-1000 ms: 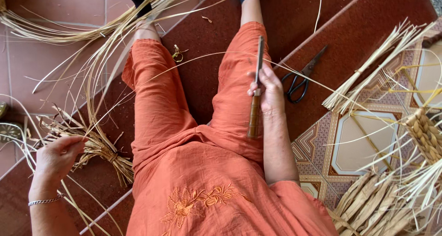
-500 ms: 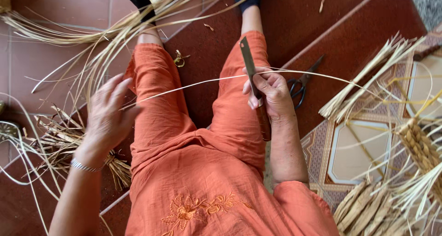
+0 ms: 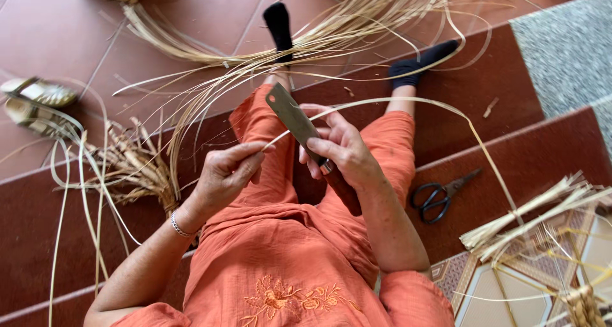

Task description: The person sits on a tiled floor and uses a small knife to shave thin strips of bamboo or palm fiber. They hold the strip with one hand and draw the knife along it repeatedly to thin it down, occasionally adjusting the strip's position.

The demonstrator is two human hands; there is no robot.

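Note:
My right hand (image 3: 341, 150) grips a flat-bladed knife (image 3: 292, 119) with a wooden handle, blade pointing up and left over my lap. My left hand (image 3: 224, 173) pinches one end of a long pale cane strip (image 3: 408, 101) just beside the blade. The strip arcs to the right over my orange trousers (image 3: 268, 250) and drops toward a tied bundle of strips (image 3: 529, 215). Both hands are close together above my knees.
Black scissors (image 3: 438, 196) lie on the dark red step to the right. Loose cane strips (image 3: 331, 27) fan across the tiled floor ahead. A frayed fibre bundle (image 3: 137, 167) and a sandal (image 3: 35, 101) lie left. A woven piece (image 3: 583, 305) sits bottom right.
My left hand came in from the left and took hold of the strip. My right hand swung the knife blade up and leftward to meet it. The view shifted down the steps.

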